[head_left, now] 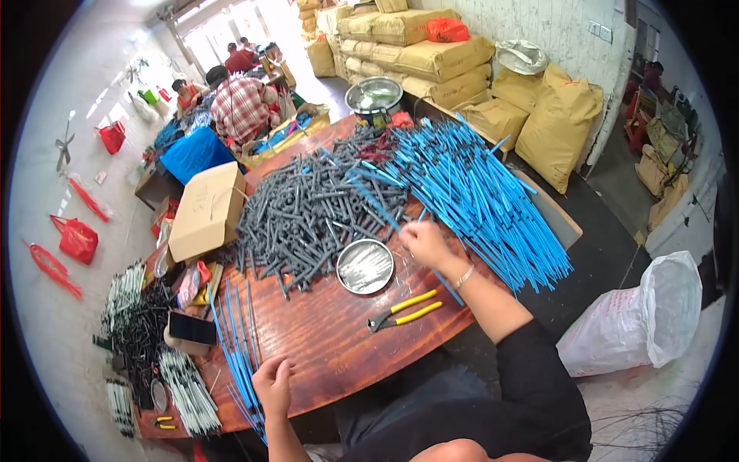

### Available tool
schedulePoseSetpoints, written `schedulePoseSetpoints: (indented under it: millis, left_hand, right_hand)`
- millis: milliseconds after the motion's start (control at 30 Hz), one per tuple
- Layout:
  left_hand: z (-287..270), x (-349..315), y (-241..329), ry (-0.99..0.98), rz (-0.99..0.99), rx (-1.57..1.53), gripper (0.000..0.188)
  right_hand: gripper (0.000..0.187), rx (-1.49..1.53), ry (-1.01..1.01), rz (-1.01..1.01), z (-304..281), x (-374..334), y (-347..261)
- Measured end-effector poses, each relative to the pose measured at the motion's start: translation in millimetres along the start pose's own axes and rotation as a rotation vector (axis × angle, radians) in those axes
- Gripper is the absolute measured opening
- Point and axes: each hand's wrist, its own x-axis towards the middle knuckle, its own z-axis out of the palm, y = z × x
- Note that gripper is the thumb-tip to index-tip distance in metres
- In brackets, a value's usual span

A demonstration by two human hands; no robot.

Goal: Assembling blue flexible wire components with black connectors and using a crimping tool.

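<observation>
My right hand is closed on a thin blue rod, smeared by motion, that reaches toward a heap of grey ribbed tubes. Just left of this hand sits a round metal dish of thin, pale, silvery pieces. Cutting pliers with yellow handles lie on the table below the dish. My left hand hovers by the near left edge, thumb and fingers loosely bent and apart, with nothing visible in it. Several blue rods lie right beside it.
A large pile of blue rods with black parts covers the table's right side. A cardboard box, a phone and bundles of pale rods are at left. A white sack stands at right. People sit farther back.
</observation>
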Motion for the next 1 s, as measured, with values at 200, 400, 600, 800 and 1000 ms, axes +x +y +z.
schedulePoseSetpoints:
  millis: [200,400,600,800,1000]
  left_hand:
    - [-35.2,41.3,14.8,0.292,-0.240,-0.708,0.024]
    - [23.1,55.9,52.0,-0.021,0.022,-0.424,0.030]
    - [20.8,55.1,43.8,-0.283,0.032,-0.558,0.031]
    - [27.5,41.8,78.4,-0.159,-0.041,-0.987,0.023]
    - [24.9,27.9,80.5,0.101,0.261,-0.570,0.019]
  right_hand:
    - [0.009,-0.086,-0.132,-0.471,-14.5,-75.8,-42.0]
    - [0.011,-0.193,-0.284,-0.737,-5.8,-123.5,-55.2]
    - [0.016,-0.158,-0.020,-0.747,-18.2,-113.6,-52.1]
    - [0.015,-0.087,-0.221,-0.728,-15.1,-123.3,-62.0]
    - [0.016,0.102,-0.679,-0.611,-14.6,-85.4,-71.3]
